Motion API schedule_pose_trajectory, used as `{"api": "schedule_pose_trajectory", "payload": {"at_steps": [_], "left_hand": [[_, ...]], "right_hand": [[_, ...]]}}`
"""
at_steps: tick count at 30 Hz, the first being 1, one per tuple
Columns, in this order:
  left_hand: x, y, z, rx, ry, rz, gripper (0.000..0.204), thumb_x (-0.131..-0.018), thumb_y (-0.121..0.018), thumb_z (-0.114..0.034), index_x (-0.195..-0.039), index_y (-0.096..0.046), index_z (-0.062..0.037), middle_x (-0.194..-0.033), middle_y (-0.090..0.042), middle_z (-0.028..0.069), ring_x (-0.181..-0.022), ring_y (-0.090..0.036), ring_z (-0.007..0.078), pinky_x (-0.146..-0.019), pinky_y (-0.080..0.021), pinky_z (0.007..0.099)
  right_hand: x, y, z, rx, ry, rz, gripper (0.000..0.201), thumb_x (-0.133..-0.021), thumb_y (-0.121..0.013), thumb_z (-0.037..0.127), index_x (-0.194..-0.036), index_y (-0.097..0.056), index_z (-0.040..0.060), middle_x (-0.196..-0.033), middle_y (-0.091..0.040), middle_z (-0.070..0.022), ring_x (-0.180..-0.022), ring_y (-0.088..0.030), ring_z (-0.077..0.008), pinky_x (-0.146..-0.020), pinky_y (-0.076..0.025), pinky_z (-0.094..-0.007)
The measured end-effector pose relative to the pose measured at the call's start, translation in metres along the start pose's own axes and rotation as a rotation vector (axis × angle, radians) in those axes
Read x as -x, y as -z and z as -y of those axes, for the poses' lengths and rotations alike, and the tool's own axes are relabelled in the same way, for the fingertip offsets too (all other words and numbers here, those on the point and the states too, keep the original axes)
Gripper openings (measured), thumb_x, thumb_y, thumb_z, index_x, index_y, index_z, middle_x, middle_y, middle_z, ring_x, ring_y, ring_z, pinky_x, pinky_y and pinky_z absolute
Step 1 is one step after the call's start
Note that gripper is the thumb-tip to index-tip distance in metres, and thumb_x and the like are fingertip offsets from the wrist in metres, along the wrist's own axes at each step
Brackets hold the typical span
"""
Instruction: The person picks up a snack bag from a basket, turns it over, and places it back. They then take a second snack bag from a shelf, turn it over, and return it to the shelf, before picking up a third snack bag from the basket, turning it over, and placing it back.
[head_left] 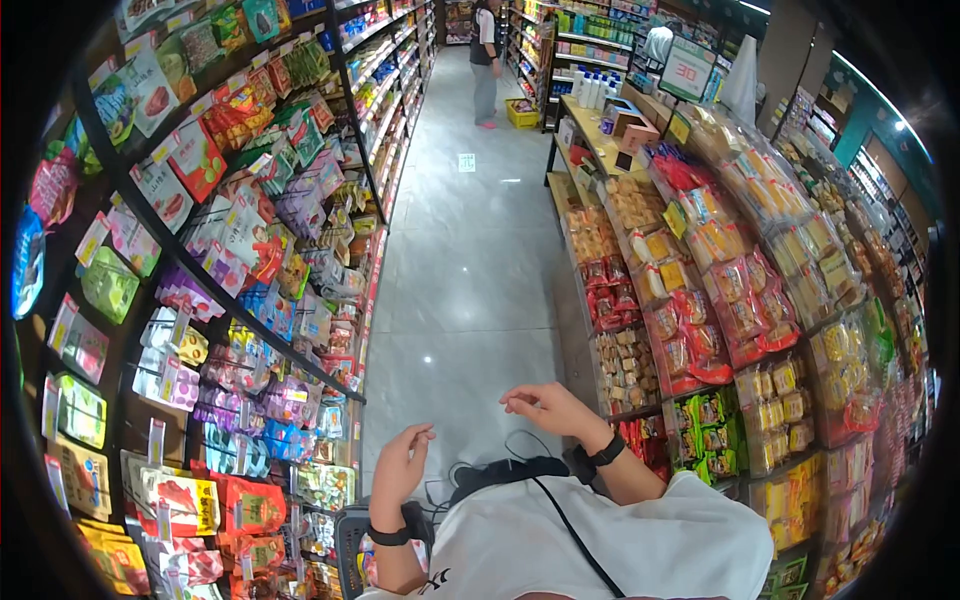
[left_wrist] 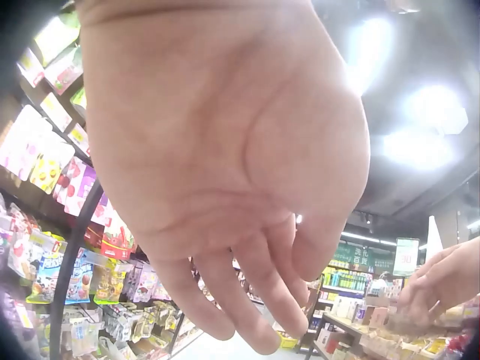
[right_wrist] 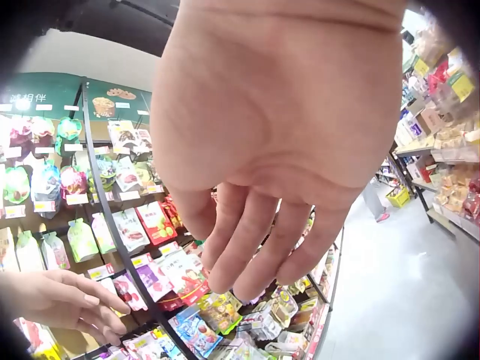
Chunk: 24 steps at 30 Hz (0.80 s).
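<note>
My left hand (head_left: 402, 465) is raised in front of the body, fingers loosely bent, holding nothing. In the left wrist view its palm (left_wrist: 225, 135) fills the middle and the fingers hang apart. To its right, my right hand (head_left: 553, 410) floats above the aisle floor with relaxed fingers and nothing in them; the right wrist view shows its bare palm (right_wrist: 270, 105). Both wrists wear a black band (head_left: 607, 452). Hanging snack bags (head_left: 262, 505) line the shelf nearest the left hand. Clear bins of packaged snacks (head_left: 625, 370) stand beyond the right hand.
A grey tiled aisle (head_left: 465, 270) runs ahead between the shelves. Far along it stands a person (head_left: 484, 70) near a yellow basket (head_left: 522, 113). A wooden table (head_left: 598, 140) with boxes and bottles juts out on the right. A sign (head_left: 687, 68) rises above it.
</note>
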<state>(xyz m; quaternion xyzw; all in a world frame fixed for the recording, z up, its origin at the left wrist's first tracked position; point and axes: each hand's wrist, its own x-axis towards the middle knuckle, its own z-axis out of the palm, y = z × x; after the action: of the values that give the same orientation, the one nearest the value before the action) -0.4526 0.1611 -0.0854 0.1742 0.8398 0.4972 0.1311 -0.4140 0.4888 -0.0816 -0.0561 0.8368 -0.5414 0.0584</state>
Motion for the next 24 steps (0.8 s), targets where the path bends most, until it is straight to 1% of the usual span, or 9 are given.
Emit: {"api": "schedule_pose_trajectory", "payload": {"at_steps": [3,8,11,13,14,17,20,21,24], "left_hand": [[-0.011,0.023,-0.001,0.043,0.033,-0.029,0.028,-0.106,-0.055,-0.012,-0.128,-0.067,0.0001,-0.109,-0.077,0.0166,-0.100,-0.075,0.0283,-0.091,-0.056,0.0361],[-0.017,0.047,0.020,0.067,0.138,-0.120,0.028,-0.106,-0.056,-0.013,-0.128,-0.067,0.0004,-0.109,-0.077,0.0167,-0.100,-0.076,0.0265,-0.090,-0.056,0.0354],[-0.022,0.055,0.039,0.073,0.212,-0.176,0.029,-0.106,-0.057,-0.013,-0.129,-0.066,0.0001,-0.108,-0.077,0.0161,-0.099,-0.075,0.0246,-0.088,-0.057,0.0349],[-0.029,0.056,0.043,0.073,0.267,-0.197,0.029,-0.106,-0.057,-0.015,-0.130,-0.066,-0.0013,-0.107,-0.077,0.0154,-0.098,-0.075,0.0230,-0.085,-0.057,0.0353],[-0.035,0.057,0.045,0.068,0.284,-0.193,0.030,-0.107,-0.057,-0.017,-0.131,-0.066,-0.0017,-0.107,-0.077,0.0150,-0.098,-0.074,0.0225,-0.086,-0.056,0.0349],[-0.061,0.057,0.057,0.052,0.315,-0.199,0.032,-0.108,-0.057,-0.022,-0.132,-0.065,-0.0028,-0.109,-0.077,0.0145,-0.101,-0.074,0.0219,-0.088,-0.056,0.0342],[-0.101,0.054,0.063,0.039,0.353,-0.251,0.031,-0.106,-0.057,-0.018,-0.132,-0.065,-0.0025,-0.110,-0.078,0.0153,-0.097,-0.074,0.0231,-0.082,-0.056,0.0359],[-0.117,0.054,0.059,0.050,0.386,-0.261,0.031,-0.106,-0.058,-0.017,-0.133,-0.065,-0.0032,-0.111,-0.078,0.0154,-0.098,-0.074,0.0237,-0.083,-0.056,0.0358],[-0.166,0.058,0.046,0.031,0.382,-0.212,0.032,-0.106,-0.058,-0.016,-0.134,-0.065,-0.0039,-0.111,-0.078,0.0153,-0.098,-0.074,0.0235,-0.084,-0.056,0.0356]], "right_hand": [[-0.032,-0.006,0.005,-0.012,-0.006,0.029,0.027,-0.106,-0.060,0.026,-0.121,-0.072,0.0069,-0.098,-0.079,-0.0080,-0.089,-0.074,-0.0195,-0.083,-0.056,-0.0335],[-0.093,-0.004,-0.004,-0.002,-0.054,0.095,0.027,-0.105,-0.062,0.027,-0.120,-0.072,0.0067,-0.099,-0.079,-0.0085,-0.091,-0.075,-0.0215,-0.083,-0.056,-0.0344],[-0.137,-0.002,-0.017,0.042,-0.001,0.146,0.027,-0.104,-0.063,0.026,-0.120,-0.072,0.0068,-0.099,-0.079,-0.0081,-0.090,-0.075,-0.0225,-0.082,-0.056,-0.0345],[-0.169,0.000,-0.017,0.061,-0.020,0.212,0.027,-0.105,-0.063,0.026,-0.120,-0.073,0.0064,-0.100,-0.079,-0.0080,-0.092,-0.075,-0.0188,-0.082,-0.056,-0.0328],[-0.186,0.001,-0.017,0.068,-0.026,0.243,0.026,-0.105,-0.063,0.025,-0.120,-0.073,0.0062,-0.100,-0.079,-0.0079,-0.092,-0.075,-0.0169,-0.083,-0.056,-0.0320],[-0.237,0.006,-0.021,0.058,0.010,0.323,0.028,-0.105,-0.062,0.026,-0.122,-0.072,0.0060,-0.101,-0.079,-0.0086,-0.093,-0.075,-0.0184,-0.083,-0.057,-0.0326],[-0.287,0.021,-0.034,0.068,0.072,0.365,0.028,-0.105,-0.061,0.026,-0.122,-0.071,0.0057,-0.102,-0.079,-0.0099,-0.093,-0.076,-0.0207,-0.083,-0.057,-0.0339],[-0.300,0.030,-0.033,0.050,0.071,0.355,0.026,-0.104,-0.061,0.024,-0.120,-0.071,0.0051,-0.101,-0.078,-0.0112,-0.093,-0.076,-0.0221,-0.082,-0.057,-0.0349],[-0.337,0.057,-0.046,-0.023,0.008,0.332,0.025,-0.104,-0.061,0.023,-0.118,-0.072,0.0056,-0.100,-0.078,-0.0122,-0.092,-0.075,-0.0239,-0.081,-0.057,-0.0359]]}}
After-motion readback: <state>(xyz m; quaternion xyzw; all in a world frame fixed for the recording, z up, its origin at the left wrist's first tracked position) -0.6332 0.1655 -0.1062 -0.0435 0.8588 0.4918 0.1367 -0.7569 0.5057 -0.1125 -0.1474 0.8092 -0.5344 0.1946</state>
